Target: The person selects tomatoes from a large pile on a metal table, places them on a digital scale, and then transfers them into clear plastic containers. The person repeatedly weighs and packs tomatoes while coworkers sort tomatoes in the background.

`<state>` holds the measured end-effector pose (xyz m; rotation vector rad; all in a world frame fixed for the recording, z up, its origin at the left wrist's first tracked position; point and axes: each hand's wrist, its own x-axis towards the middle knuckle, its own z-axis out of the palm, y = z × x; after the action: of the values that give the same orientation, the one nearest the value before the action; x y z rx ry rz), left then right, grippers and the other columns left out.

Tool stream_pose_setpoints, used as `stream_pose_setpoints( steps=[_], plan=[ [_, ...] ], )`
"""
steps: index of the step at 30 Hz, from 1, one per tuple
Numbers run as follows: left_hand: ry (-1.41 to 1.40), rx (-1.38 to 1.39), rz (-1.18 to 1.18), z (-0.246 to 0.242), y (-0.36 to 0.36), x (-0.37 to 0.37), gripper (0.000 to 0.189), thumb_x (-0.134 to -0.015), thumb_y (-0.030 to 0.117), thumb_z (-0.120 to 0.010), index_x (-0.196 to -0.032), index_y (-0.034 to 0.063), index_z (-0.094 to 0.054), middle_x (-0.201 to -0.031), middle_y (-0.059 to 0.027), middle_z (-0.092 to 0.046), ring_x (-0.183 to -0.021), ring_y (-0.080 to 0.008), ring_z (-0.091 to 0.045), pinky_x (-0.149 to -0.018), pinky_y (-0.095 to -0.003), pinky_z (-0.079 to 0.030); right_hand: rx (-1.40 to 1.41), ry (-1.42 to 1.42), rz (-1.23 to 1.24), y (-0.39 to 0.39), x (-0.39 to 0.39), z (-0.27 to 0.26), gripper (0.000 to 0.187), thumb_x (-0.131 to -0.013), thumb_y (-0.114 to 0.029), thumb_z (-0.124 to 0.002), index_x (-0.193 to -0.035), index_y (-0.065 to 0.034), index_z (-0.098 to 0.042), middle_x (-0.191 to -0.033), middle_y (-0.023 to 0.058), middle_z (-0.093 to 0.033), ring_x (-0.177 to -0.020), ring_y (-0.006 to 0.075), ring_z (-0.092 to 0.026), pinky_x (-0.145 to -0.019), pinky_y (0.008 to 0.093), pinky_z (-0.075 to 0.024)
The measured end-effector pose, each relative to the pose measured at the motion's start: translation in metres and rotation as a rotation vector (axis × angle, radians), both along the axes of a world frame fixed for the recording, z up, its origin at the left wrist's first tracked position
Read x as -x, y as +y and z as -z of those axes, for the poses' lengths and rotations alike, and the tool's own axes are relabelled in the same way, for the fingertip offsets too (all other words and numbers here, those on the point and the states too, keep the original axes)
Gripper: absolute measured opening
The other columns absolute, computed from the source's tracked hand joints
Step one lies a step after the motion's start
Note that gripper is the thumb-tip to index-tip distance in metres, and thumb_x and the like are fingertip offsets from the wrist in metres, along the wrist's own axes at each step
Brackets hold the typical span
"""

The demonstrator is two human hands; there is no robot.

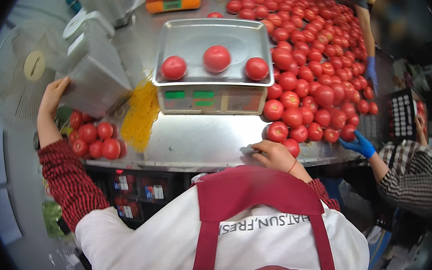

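My left hand (pixel 55 96) reaches out to a stack of clear plastic containers (pixel 96 84), its fingers at the near left edge; how firmly they grip is not plain. With fingers apart and nothing held, my right hand (pixel 274 154) rests at the table's near edge, beside a tomato (pixel 291 148). Before me a metal tray (pixel 211 81) tops a digital scale (pixel 212 101) and bears three tomatoes, one (pixel 217 58) in the middle. A heap of yellow mesh or rubber bands (pixel 140 117) lies left of the scale. Further left is a small group of tomatoes (pixel 88 133).
A large pile of tomatoes (pixel 311 67) covers the table's right side. Co-workers stand around it, one with a blue-gloved hand (pixel 359 144) at its near edge. An orange scale (pixel 173 0) is at the back, a fan (pixel 30 67) at left. Crates with packs (pixel 153 188) sit below the table.
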<state>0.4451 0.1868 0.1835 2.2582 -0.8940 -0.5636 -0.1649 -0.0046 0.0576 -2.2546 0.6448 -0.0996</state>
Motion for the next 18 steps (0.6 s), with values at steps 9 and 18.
stream_pose_setpoints(
  steps=[9, 18],
  plan=[
    [0.044, 0.632, -0.355, 0.058, 0.008, -0.062, 0.031, -0.093, 0.027, -0.053, -0.097, -0.0016, -0.063, -0.088, -0.0055, -0.062, -0.082, -0.0142, -0.057, -0.077, -0.0271, -0.045, -0.010, 0.069, -0.042, 0.001, -0.003, 0.011, 0.030, -0.083, -0.025, -0.059, -0.107, -0.0085, -0.061, -0.095, 0.0119, -0.064, -0.086, 0.0295, -0.062, -0.072, 0.0393, -0.0503],
    [-0.362, 0.748, 0.159, 0.079, -0.021, 0.249, 0.021, -0.087, 0.000, -0.050, -0.105, -0.0051, -0.060, -0.103, -0.0149, -0.062, -0.101, -0.0232, -0.057, -0.089, -0.0346, -0.045, 0.004, -0.015, 0.058, -0.012, -0.004, 0.019, 0.031, -0.082, -0.024, -0.060, -0.109, -0.0080, -0.060, -0.095, 0.0124, -0.063, -0.086, 0.0291, -0.062, -0.073, 0.0390, -0.0494]
  ],
)
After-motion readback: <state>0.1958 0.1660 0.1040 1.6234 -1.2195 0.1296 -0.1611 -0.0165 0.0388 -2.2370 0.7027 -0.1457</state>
